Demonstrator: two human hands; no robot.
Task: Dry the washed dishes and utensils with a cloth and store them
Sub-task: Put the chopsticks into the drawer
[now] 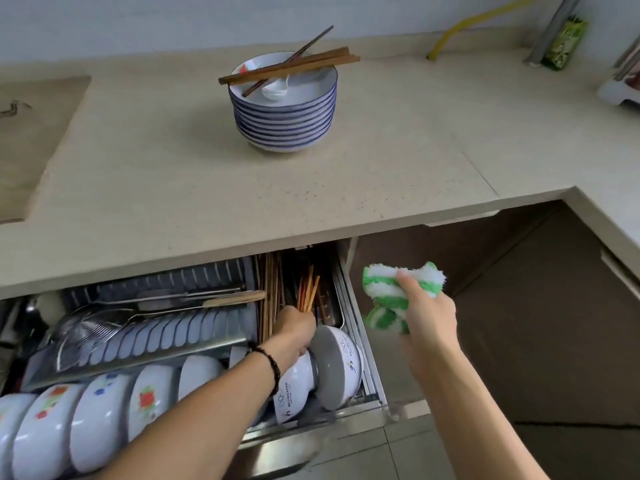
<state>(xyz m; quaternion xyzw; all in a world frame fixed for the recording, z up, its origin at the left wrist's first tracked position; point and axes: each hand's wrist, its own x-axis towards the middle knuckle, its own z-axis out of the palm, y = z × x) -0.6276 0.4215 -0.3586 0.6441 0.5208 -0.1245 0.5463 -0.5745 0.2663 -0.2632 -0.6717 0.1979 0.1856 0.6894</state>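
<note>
Beige stone counter (381, 161) above open drawer (356, 306)

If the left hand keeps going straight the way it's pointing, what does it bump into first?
Probably the chopsticks. The left hand holds a bunch of orange-brown chopsticks pointing toward the back of the pulled-out metal dish drawer, where more brown wooden chopsticks already lie. Depth is hard to judge.

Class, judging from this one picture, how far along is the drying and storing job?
Done: bowls stand racked in the open drawer. In hand: the left hand holds orange chopsticks at the drawer's chopstick compartment; the right hand grips the green-and-white cloth. Left: the stacked plates, with chopsticks and a spoon on top, on the counter.
</note>
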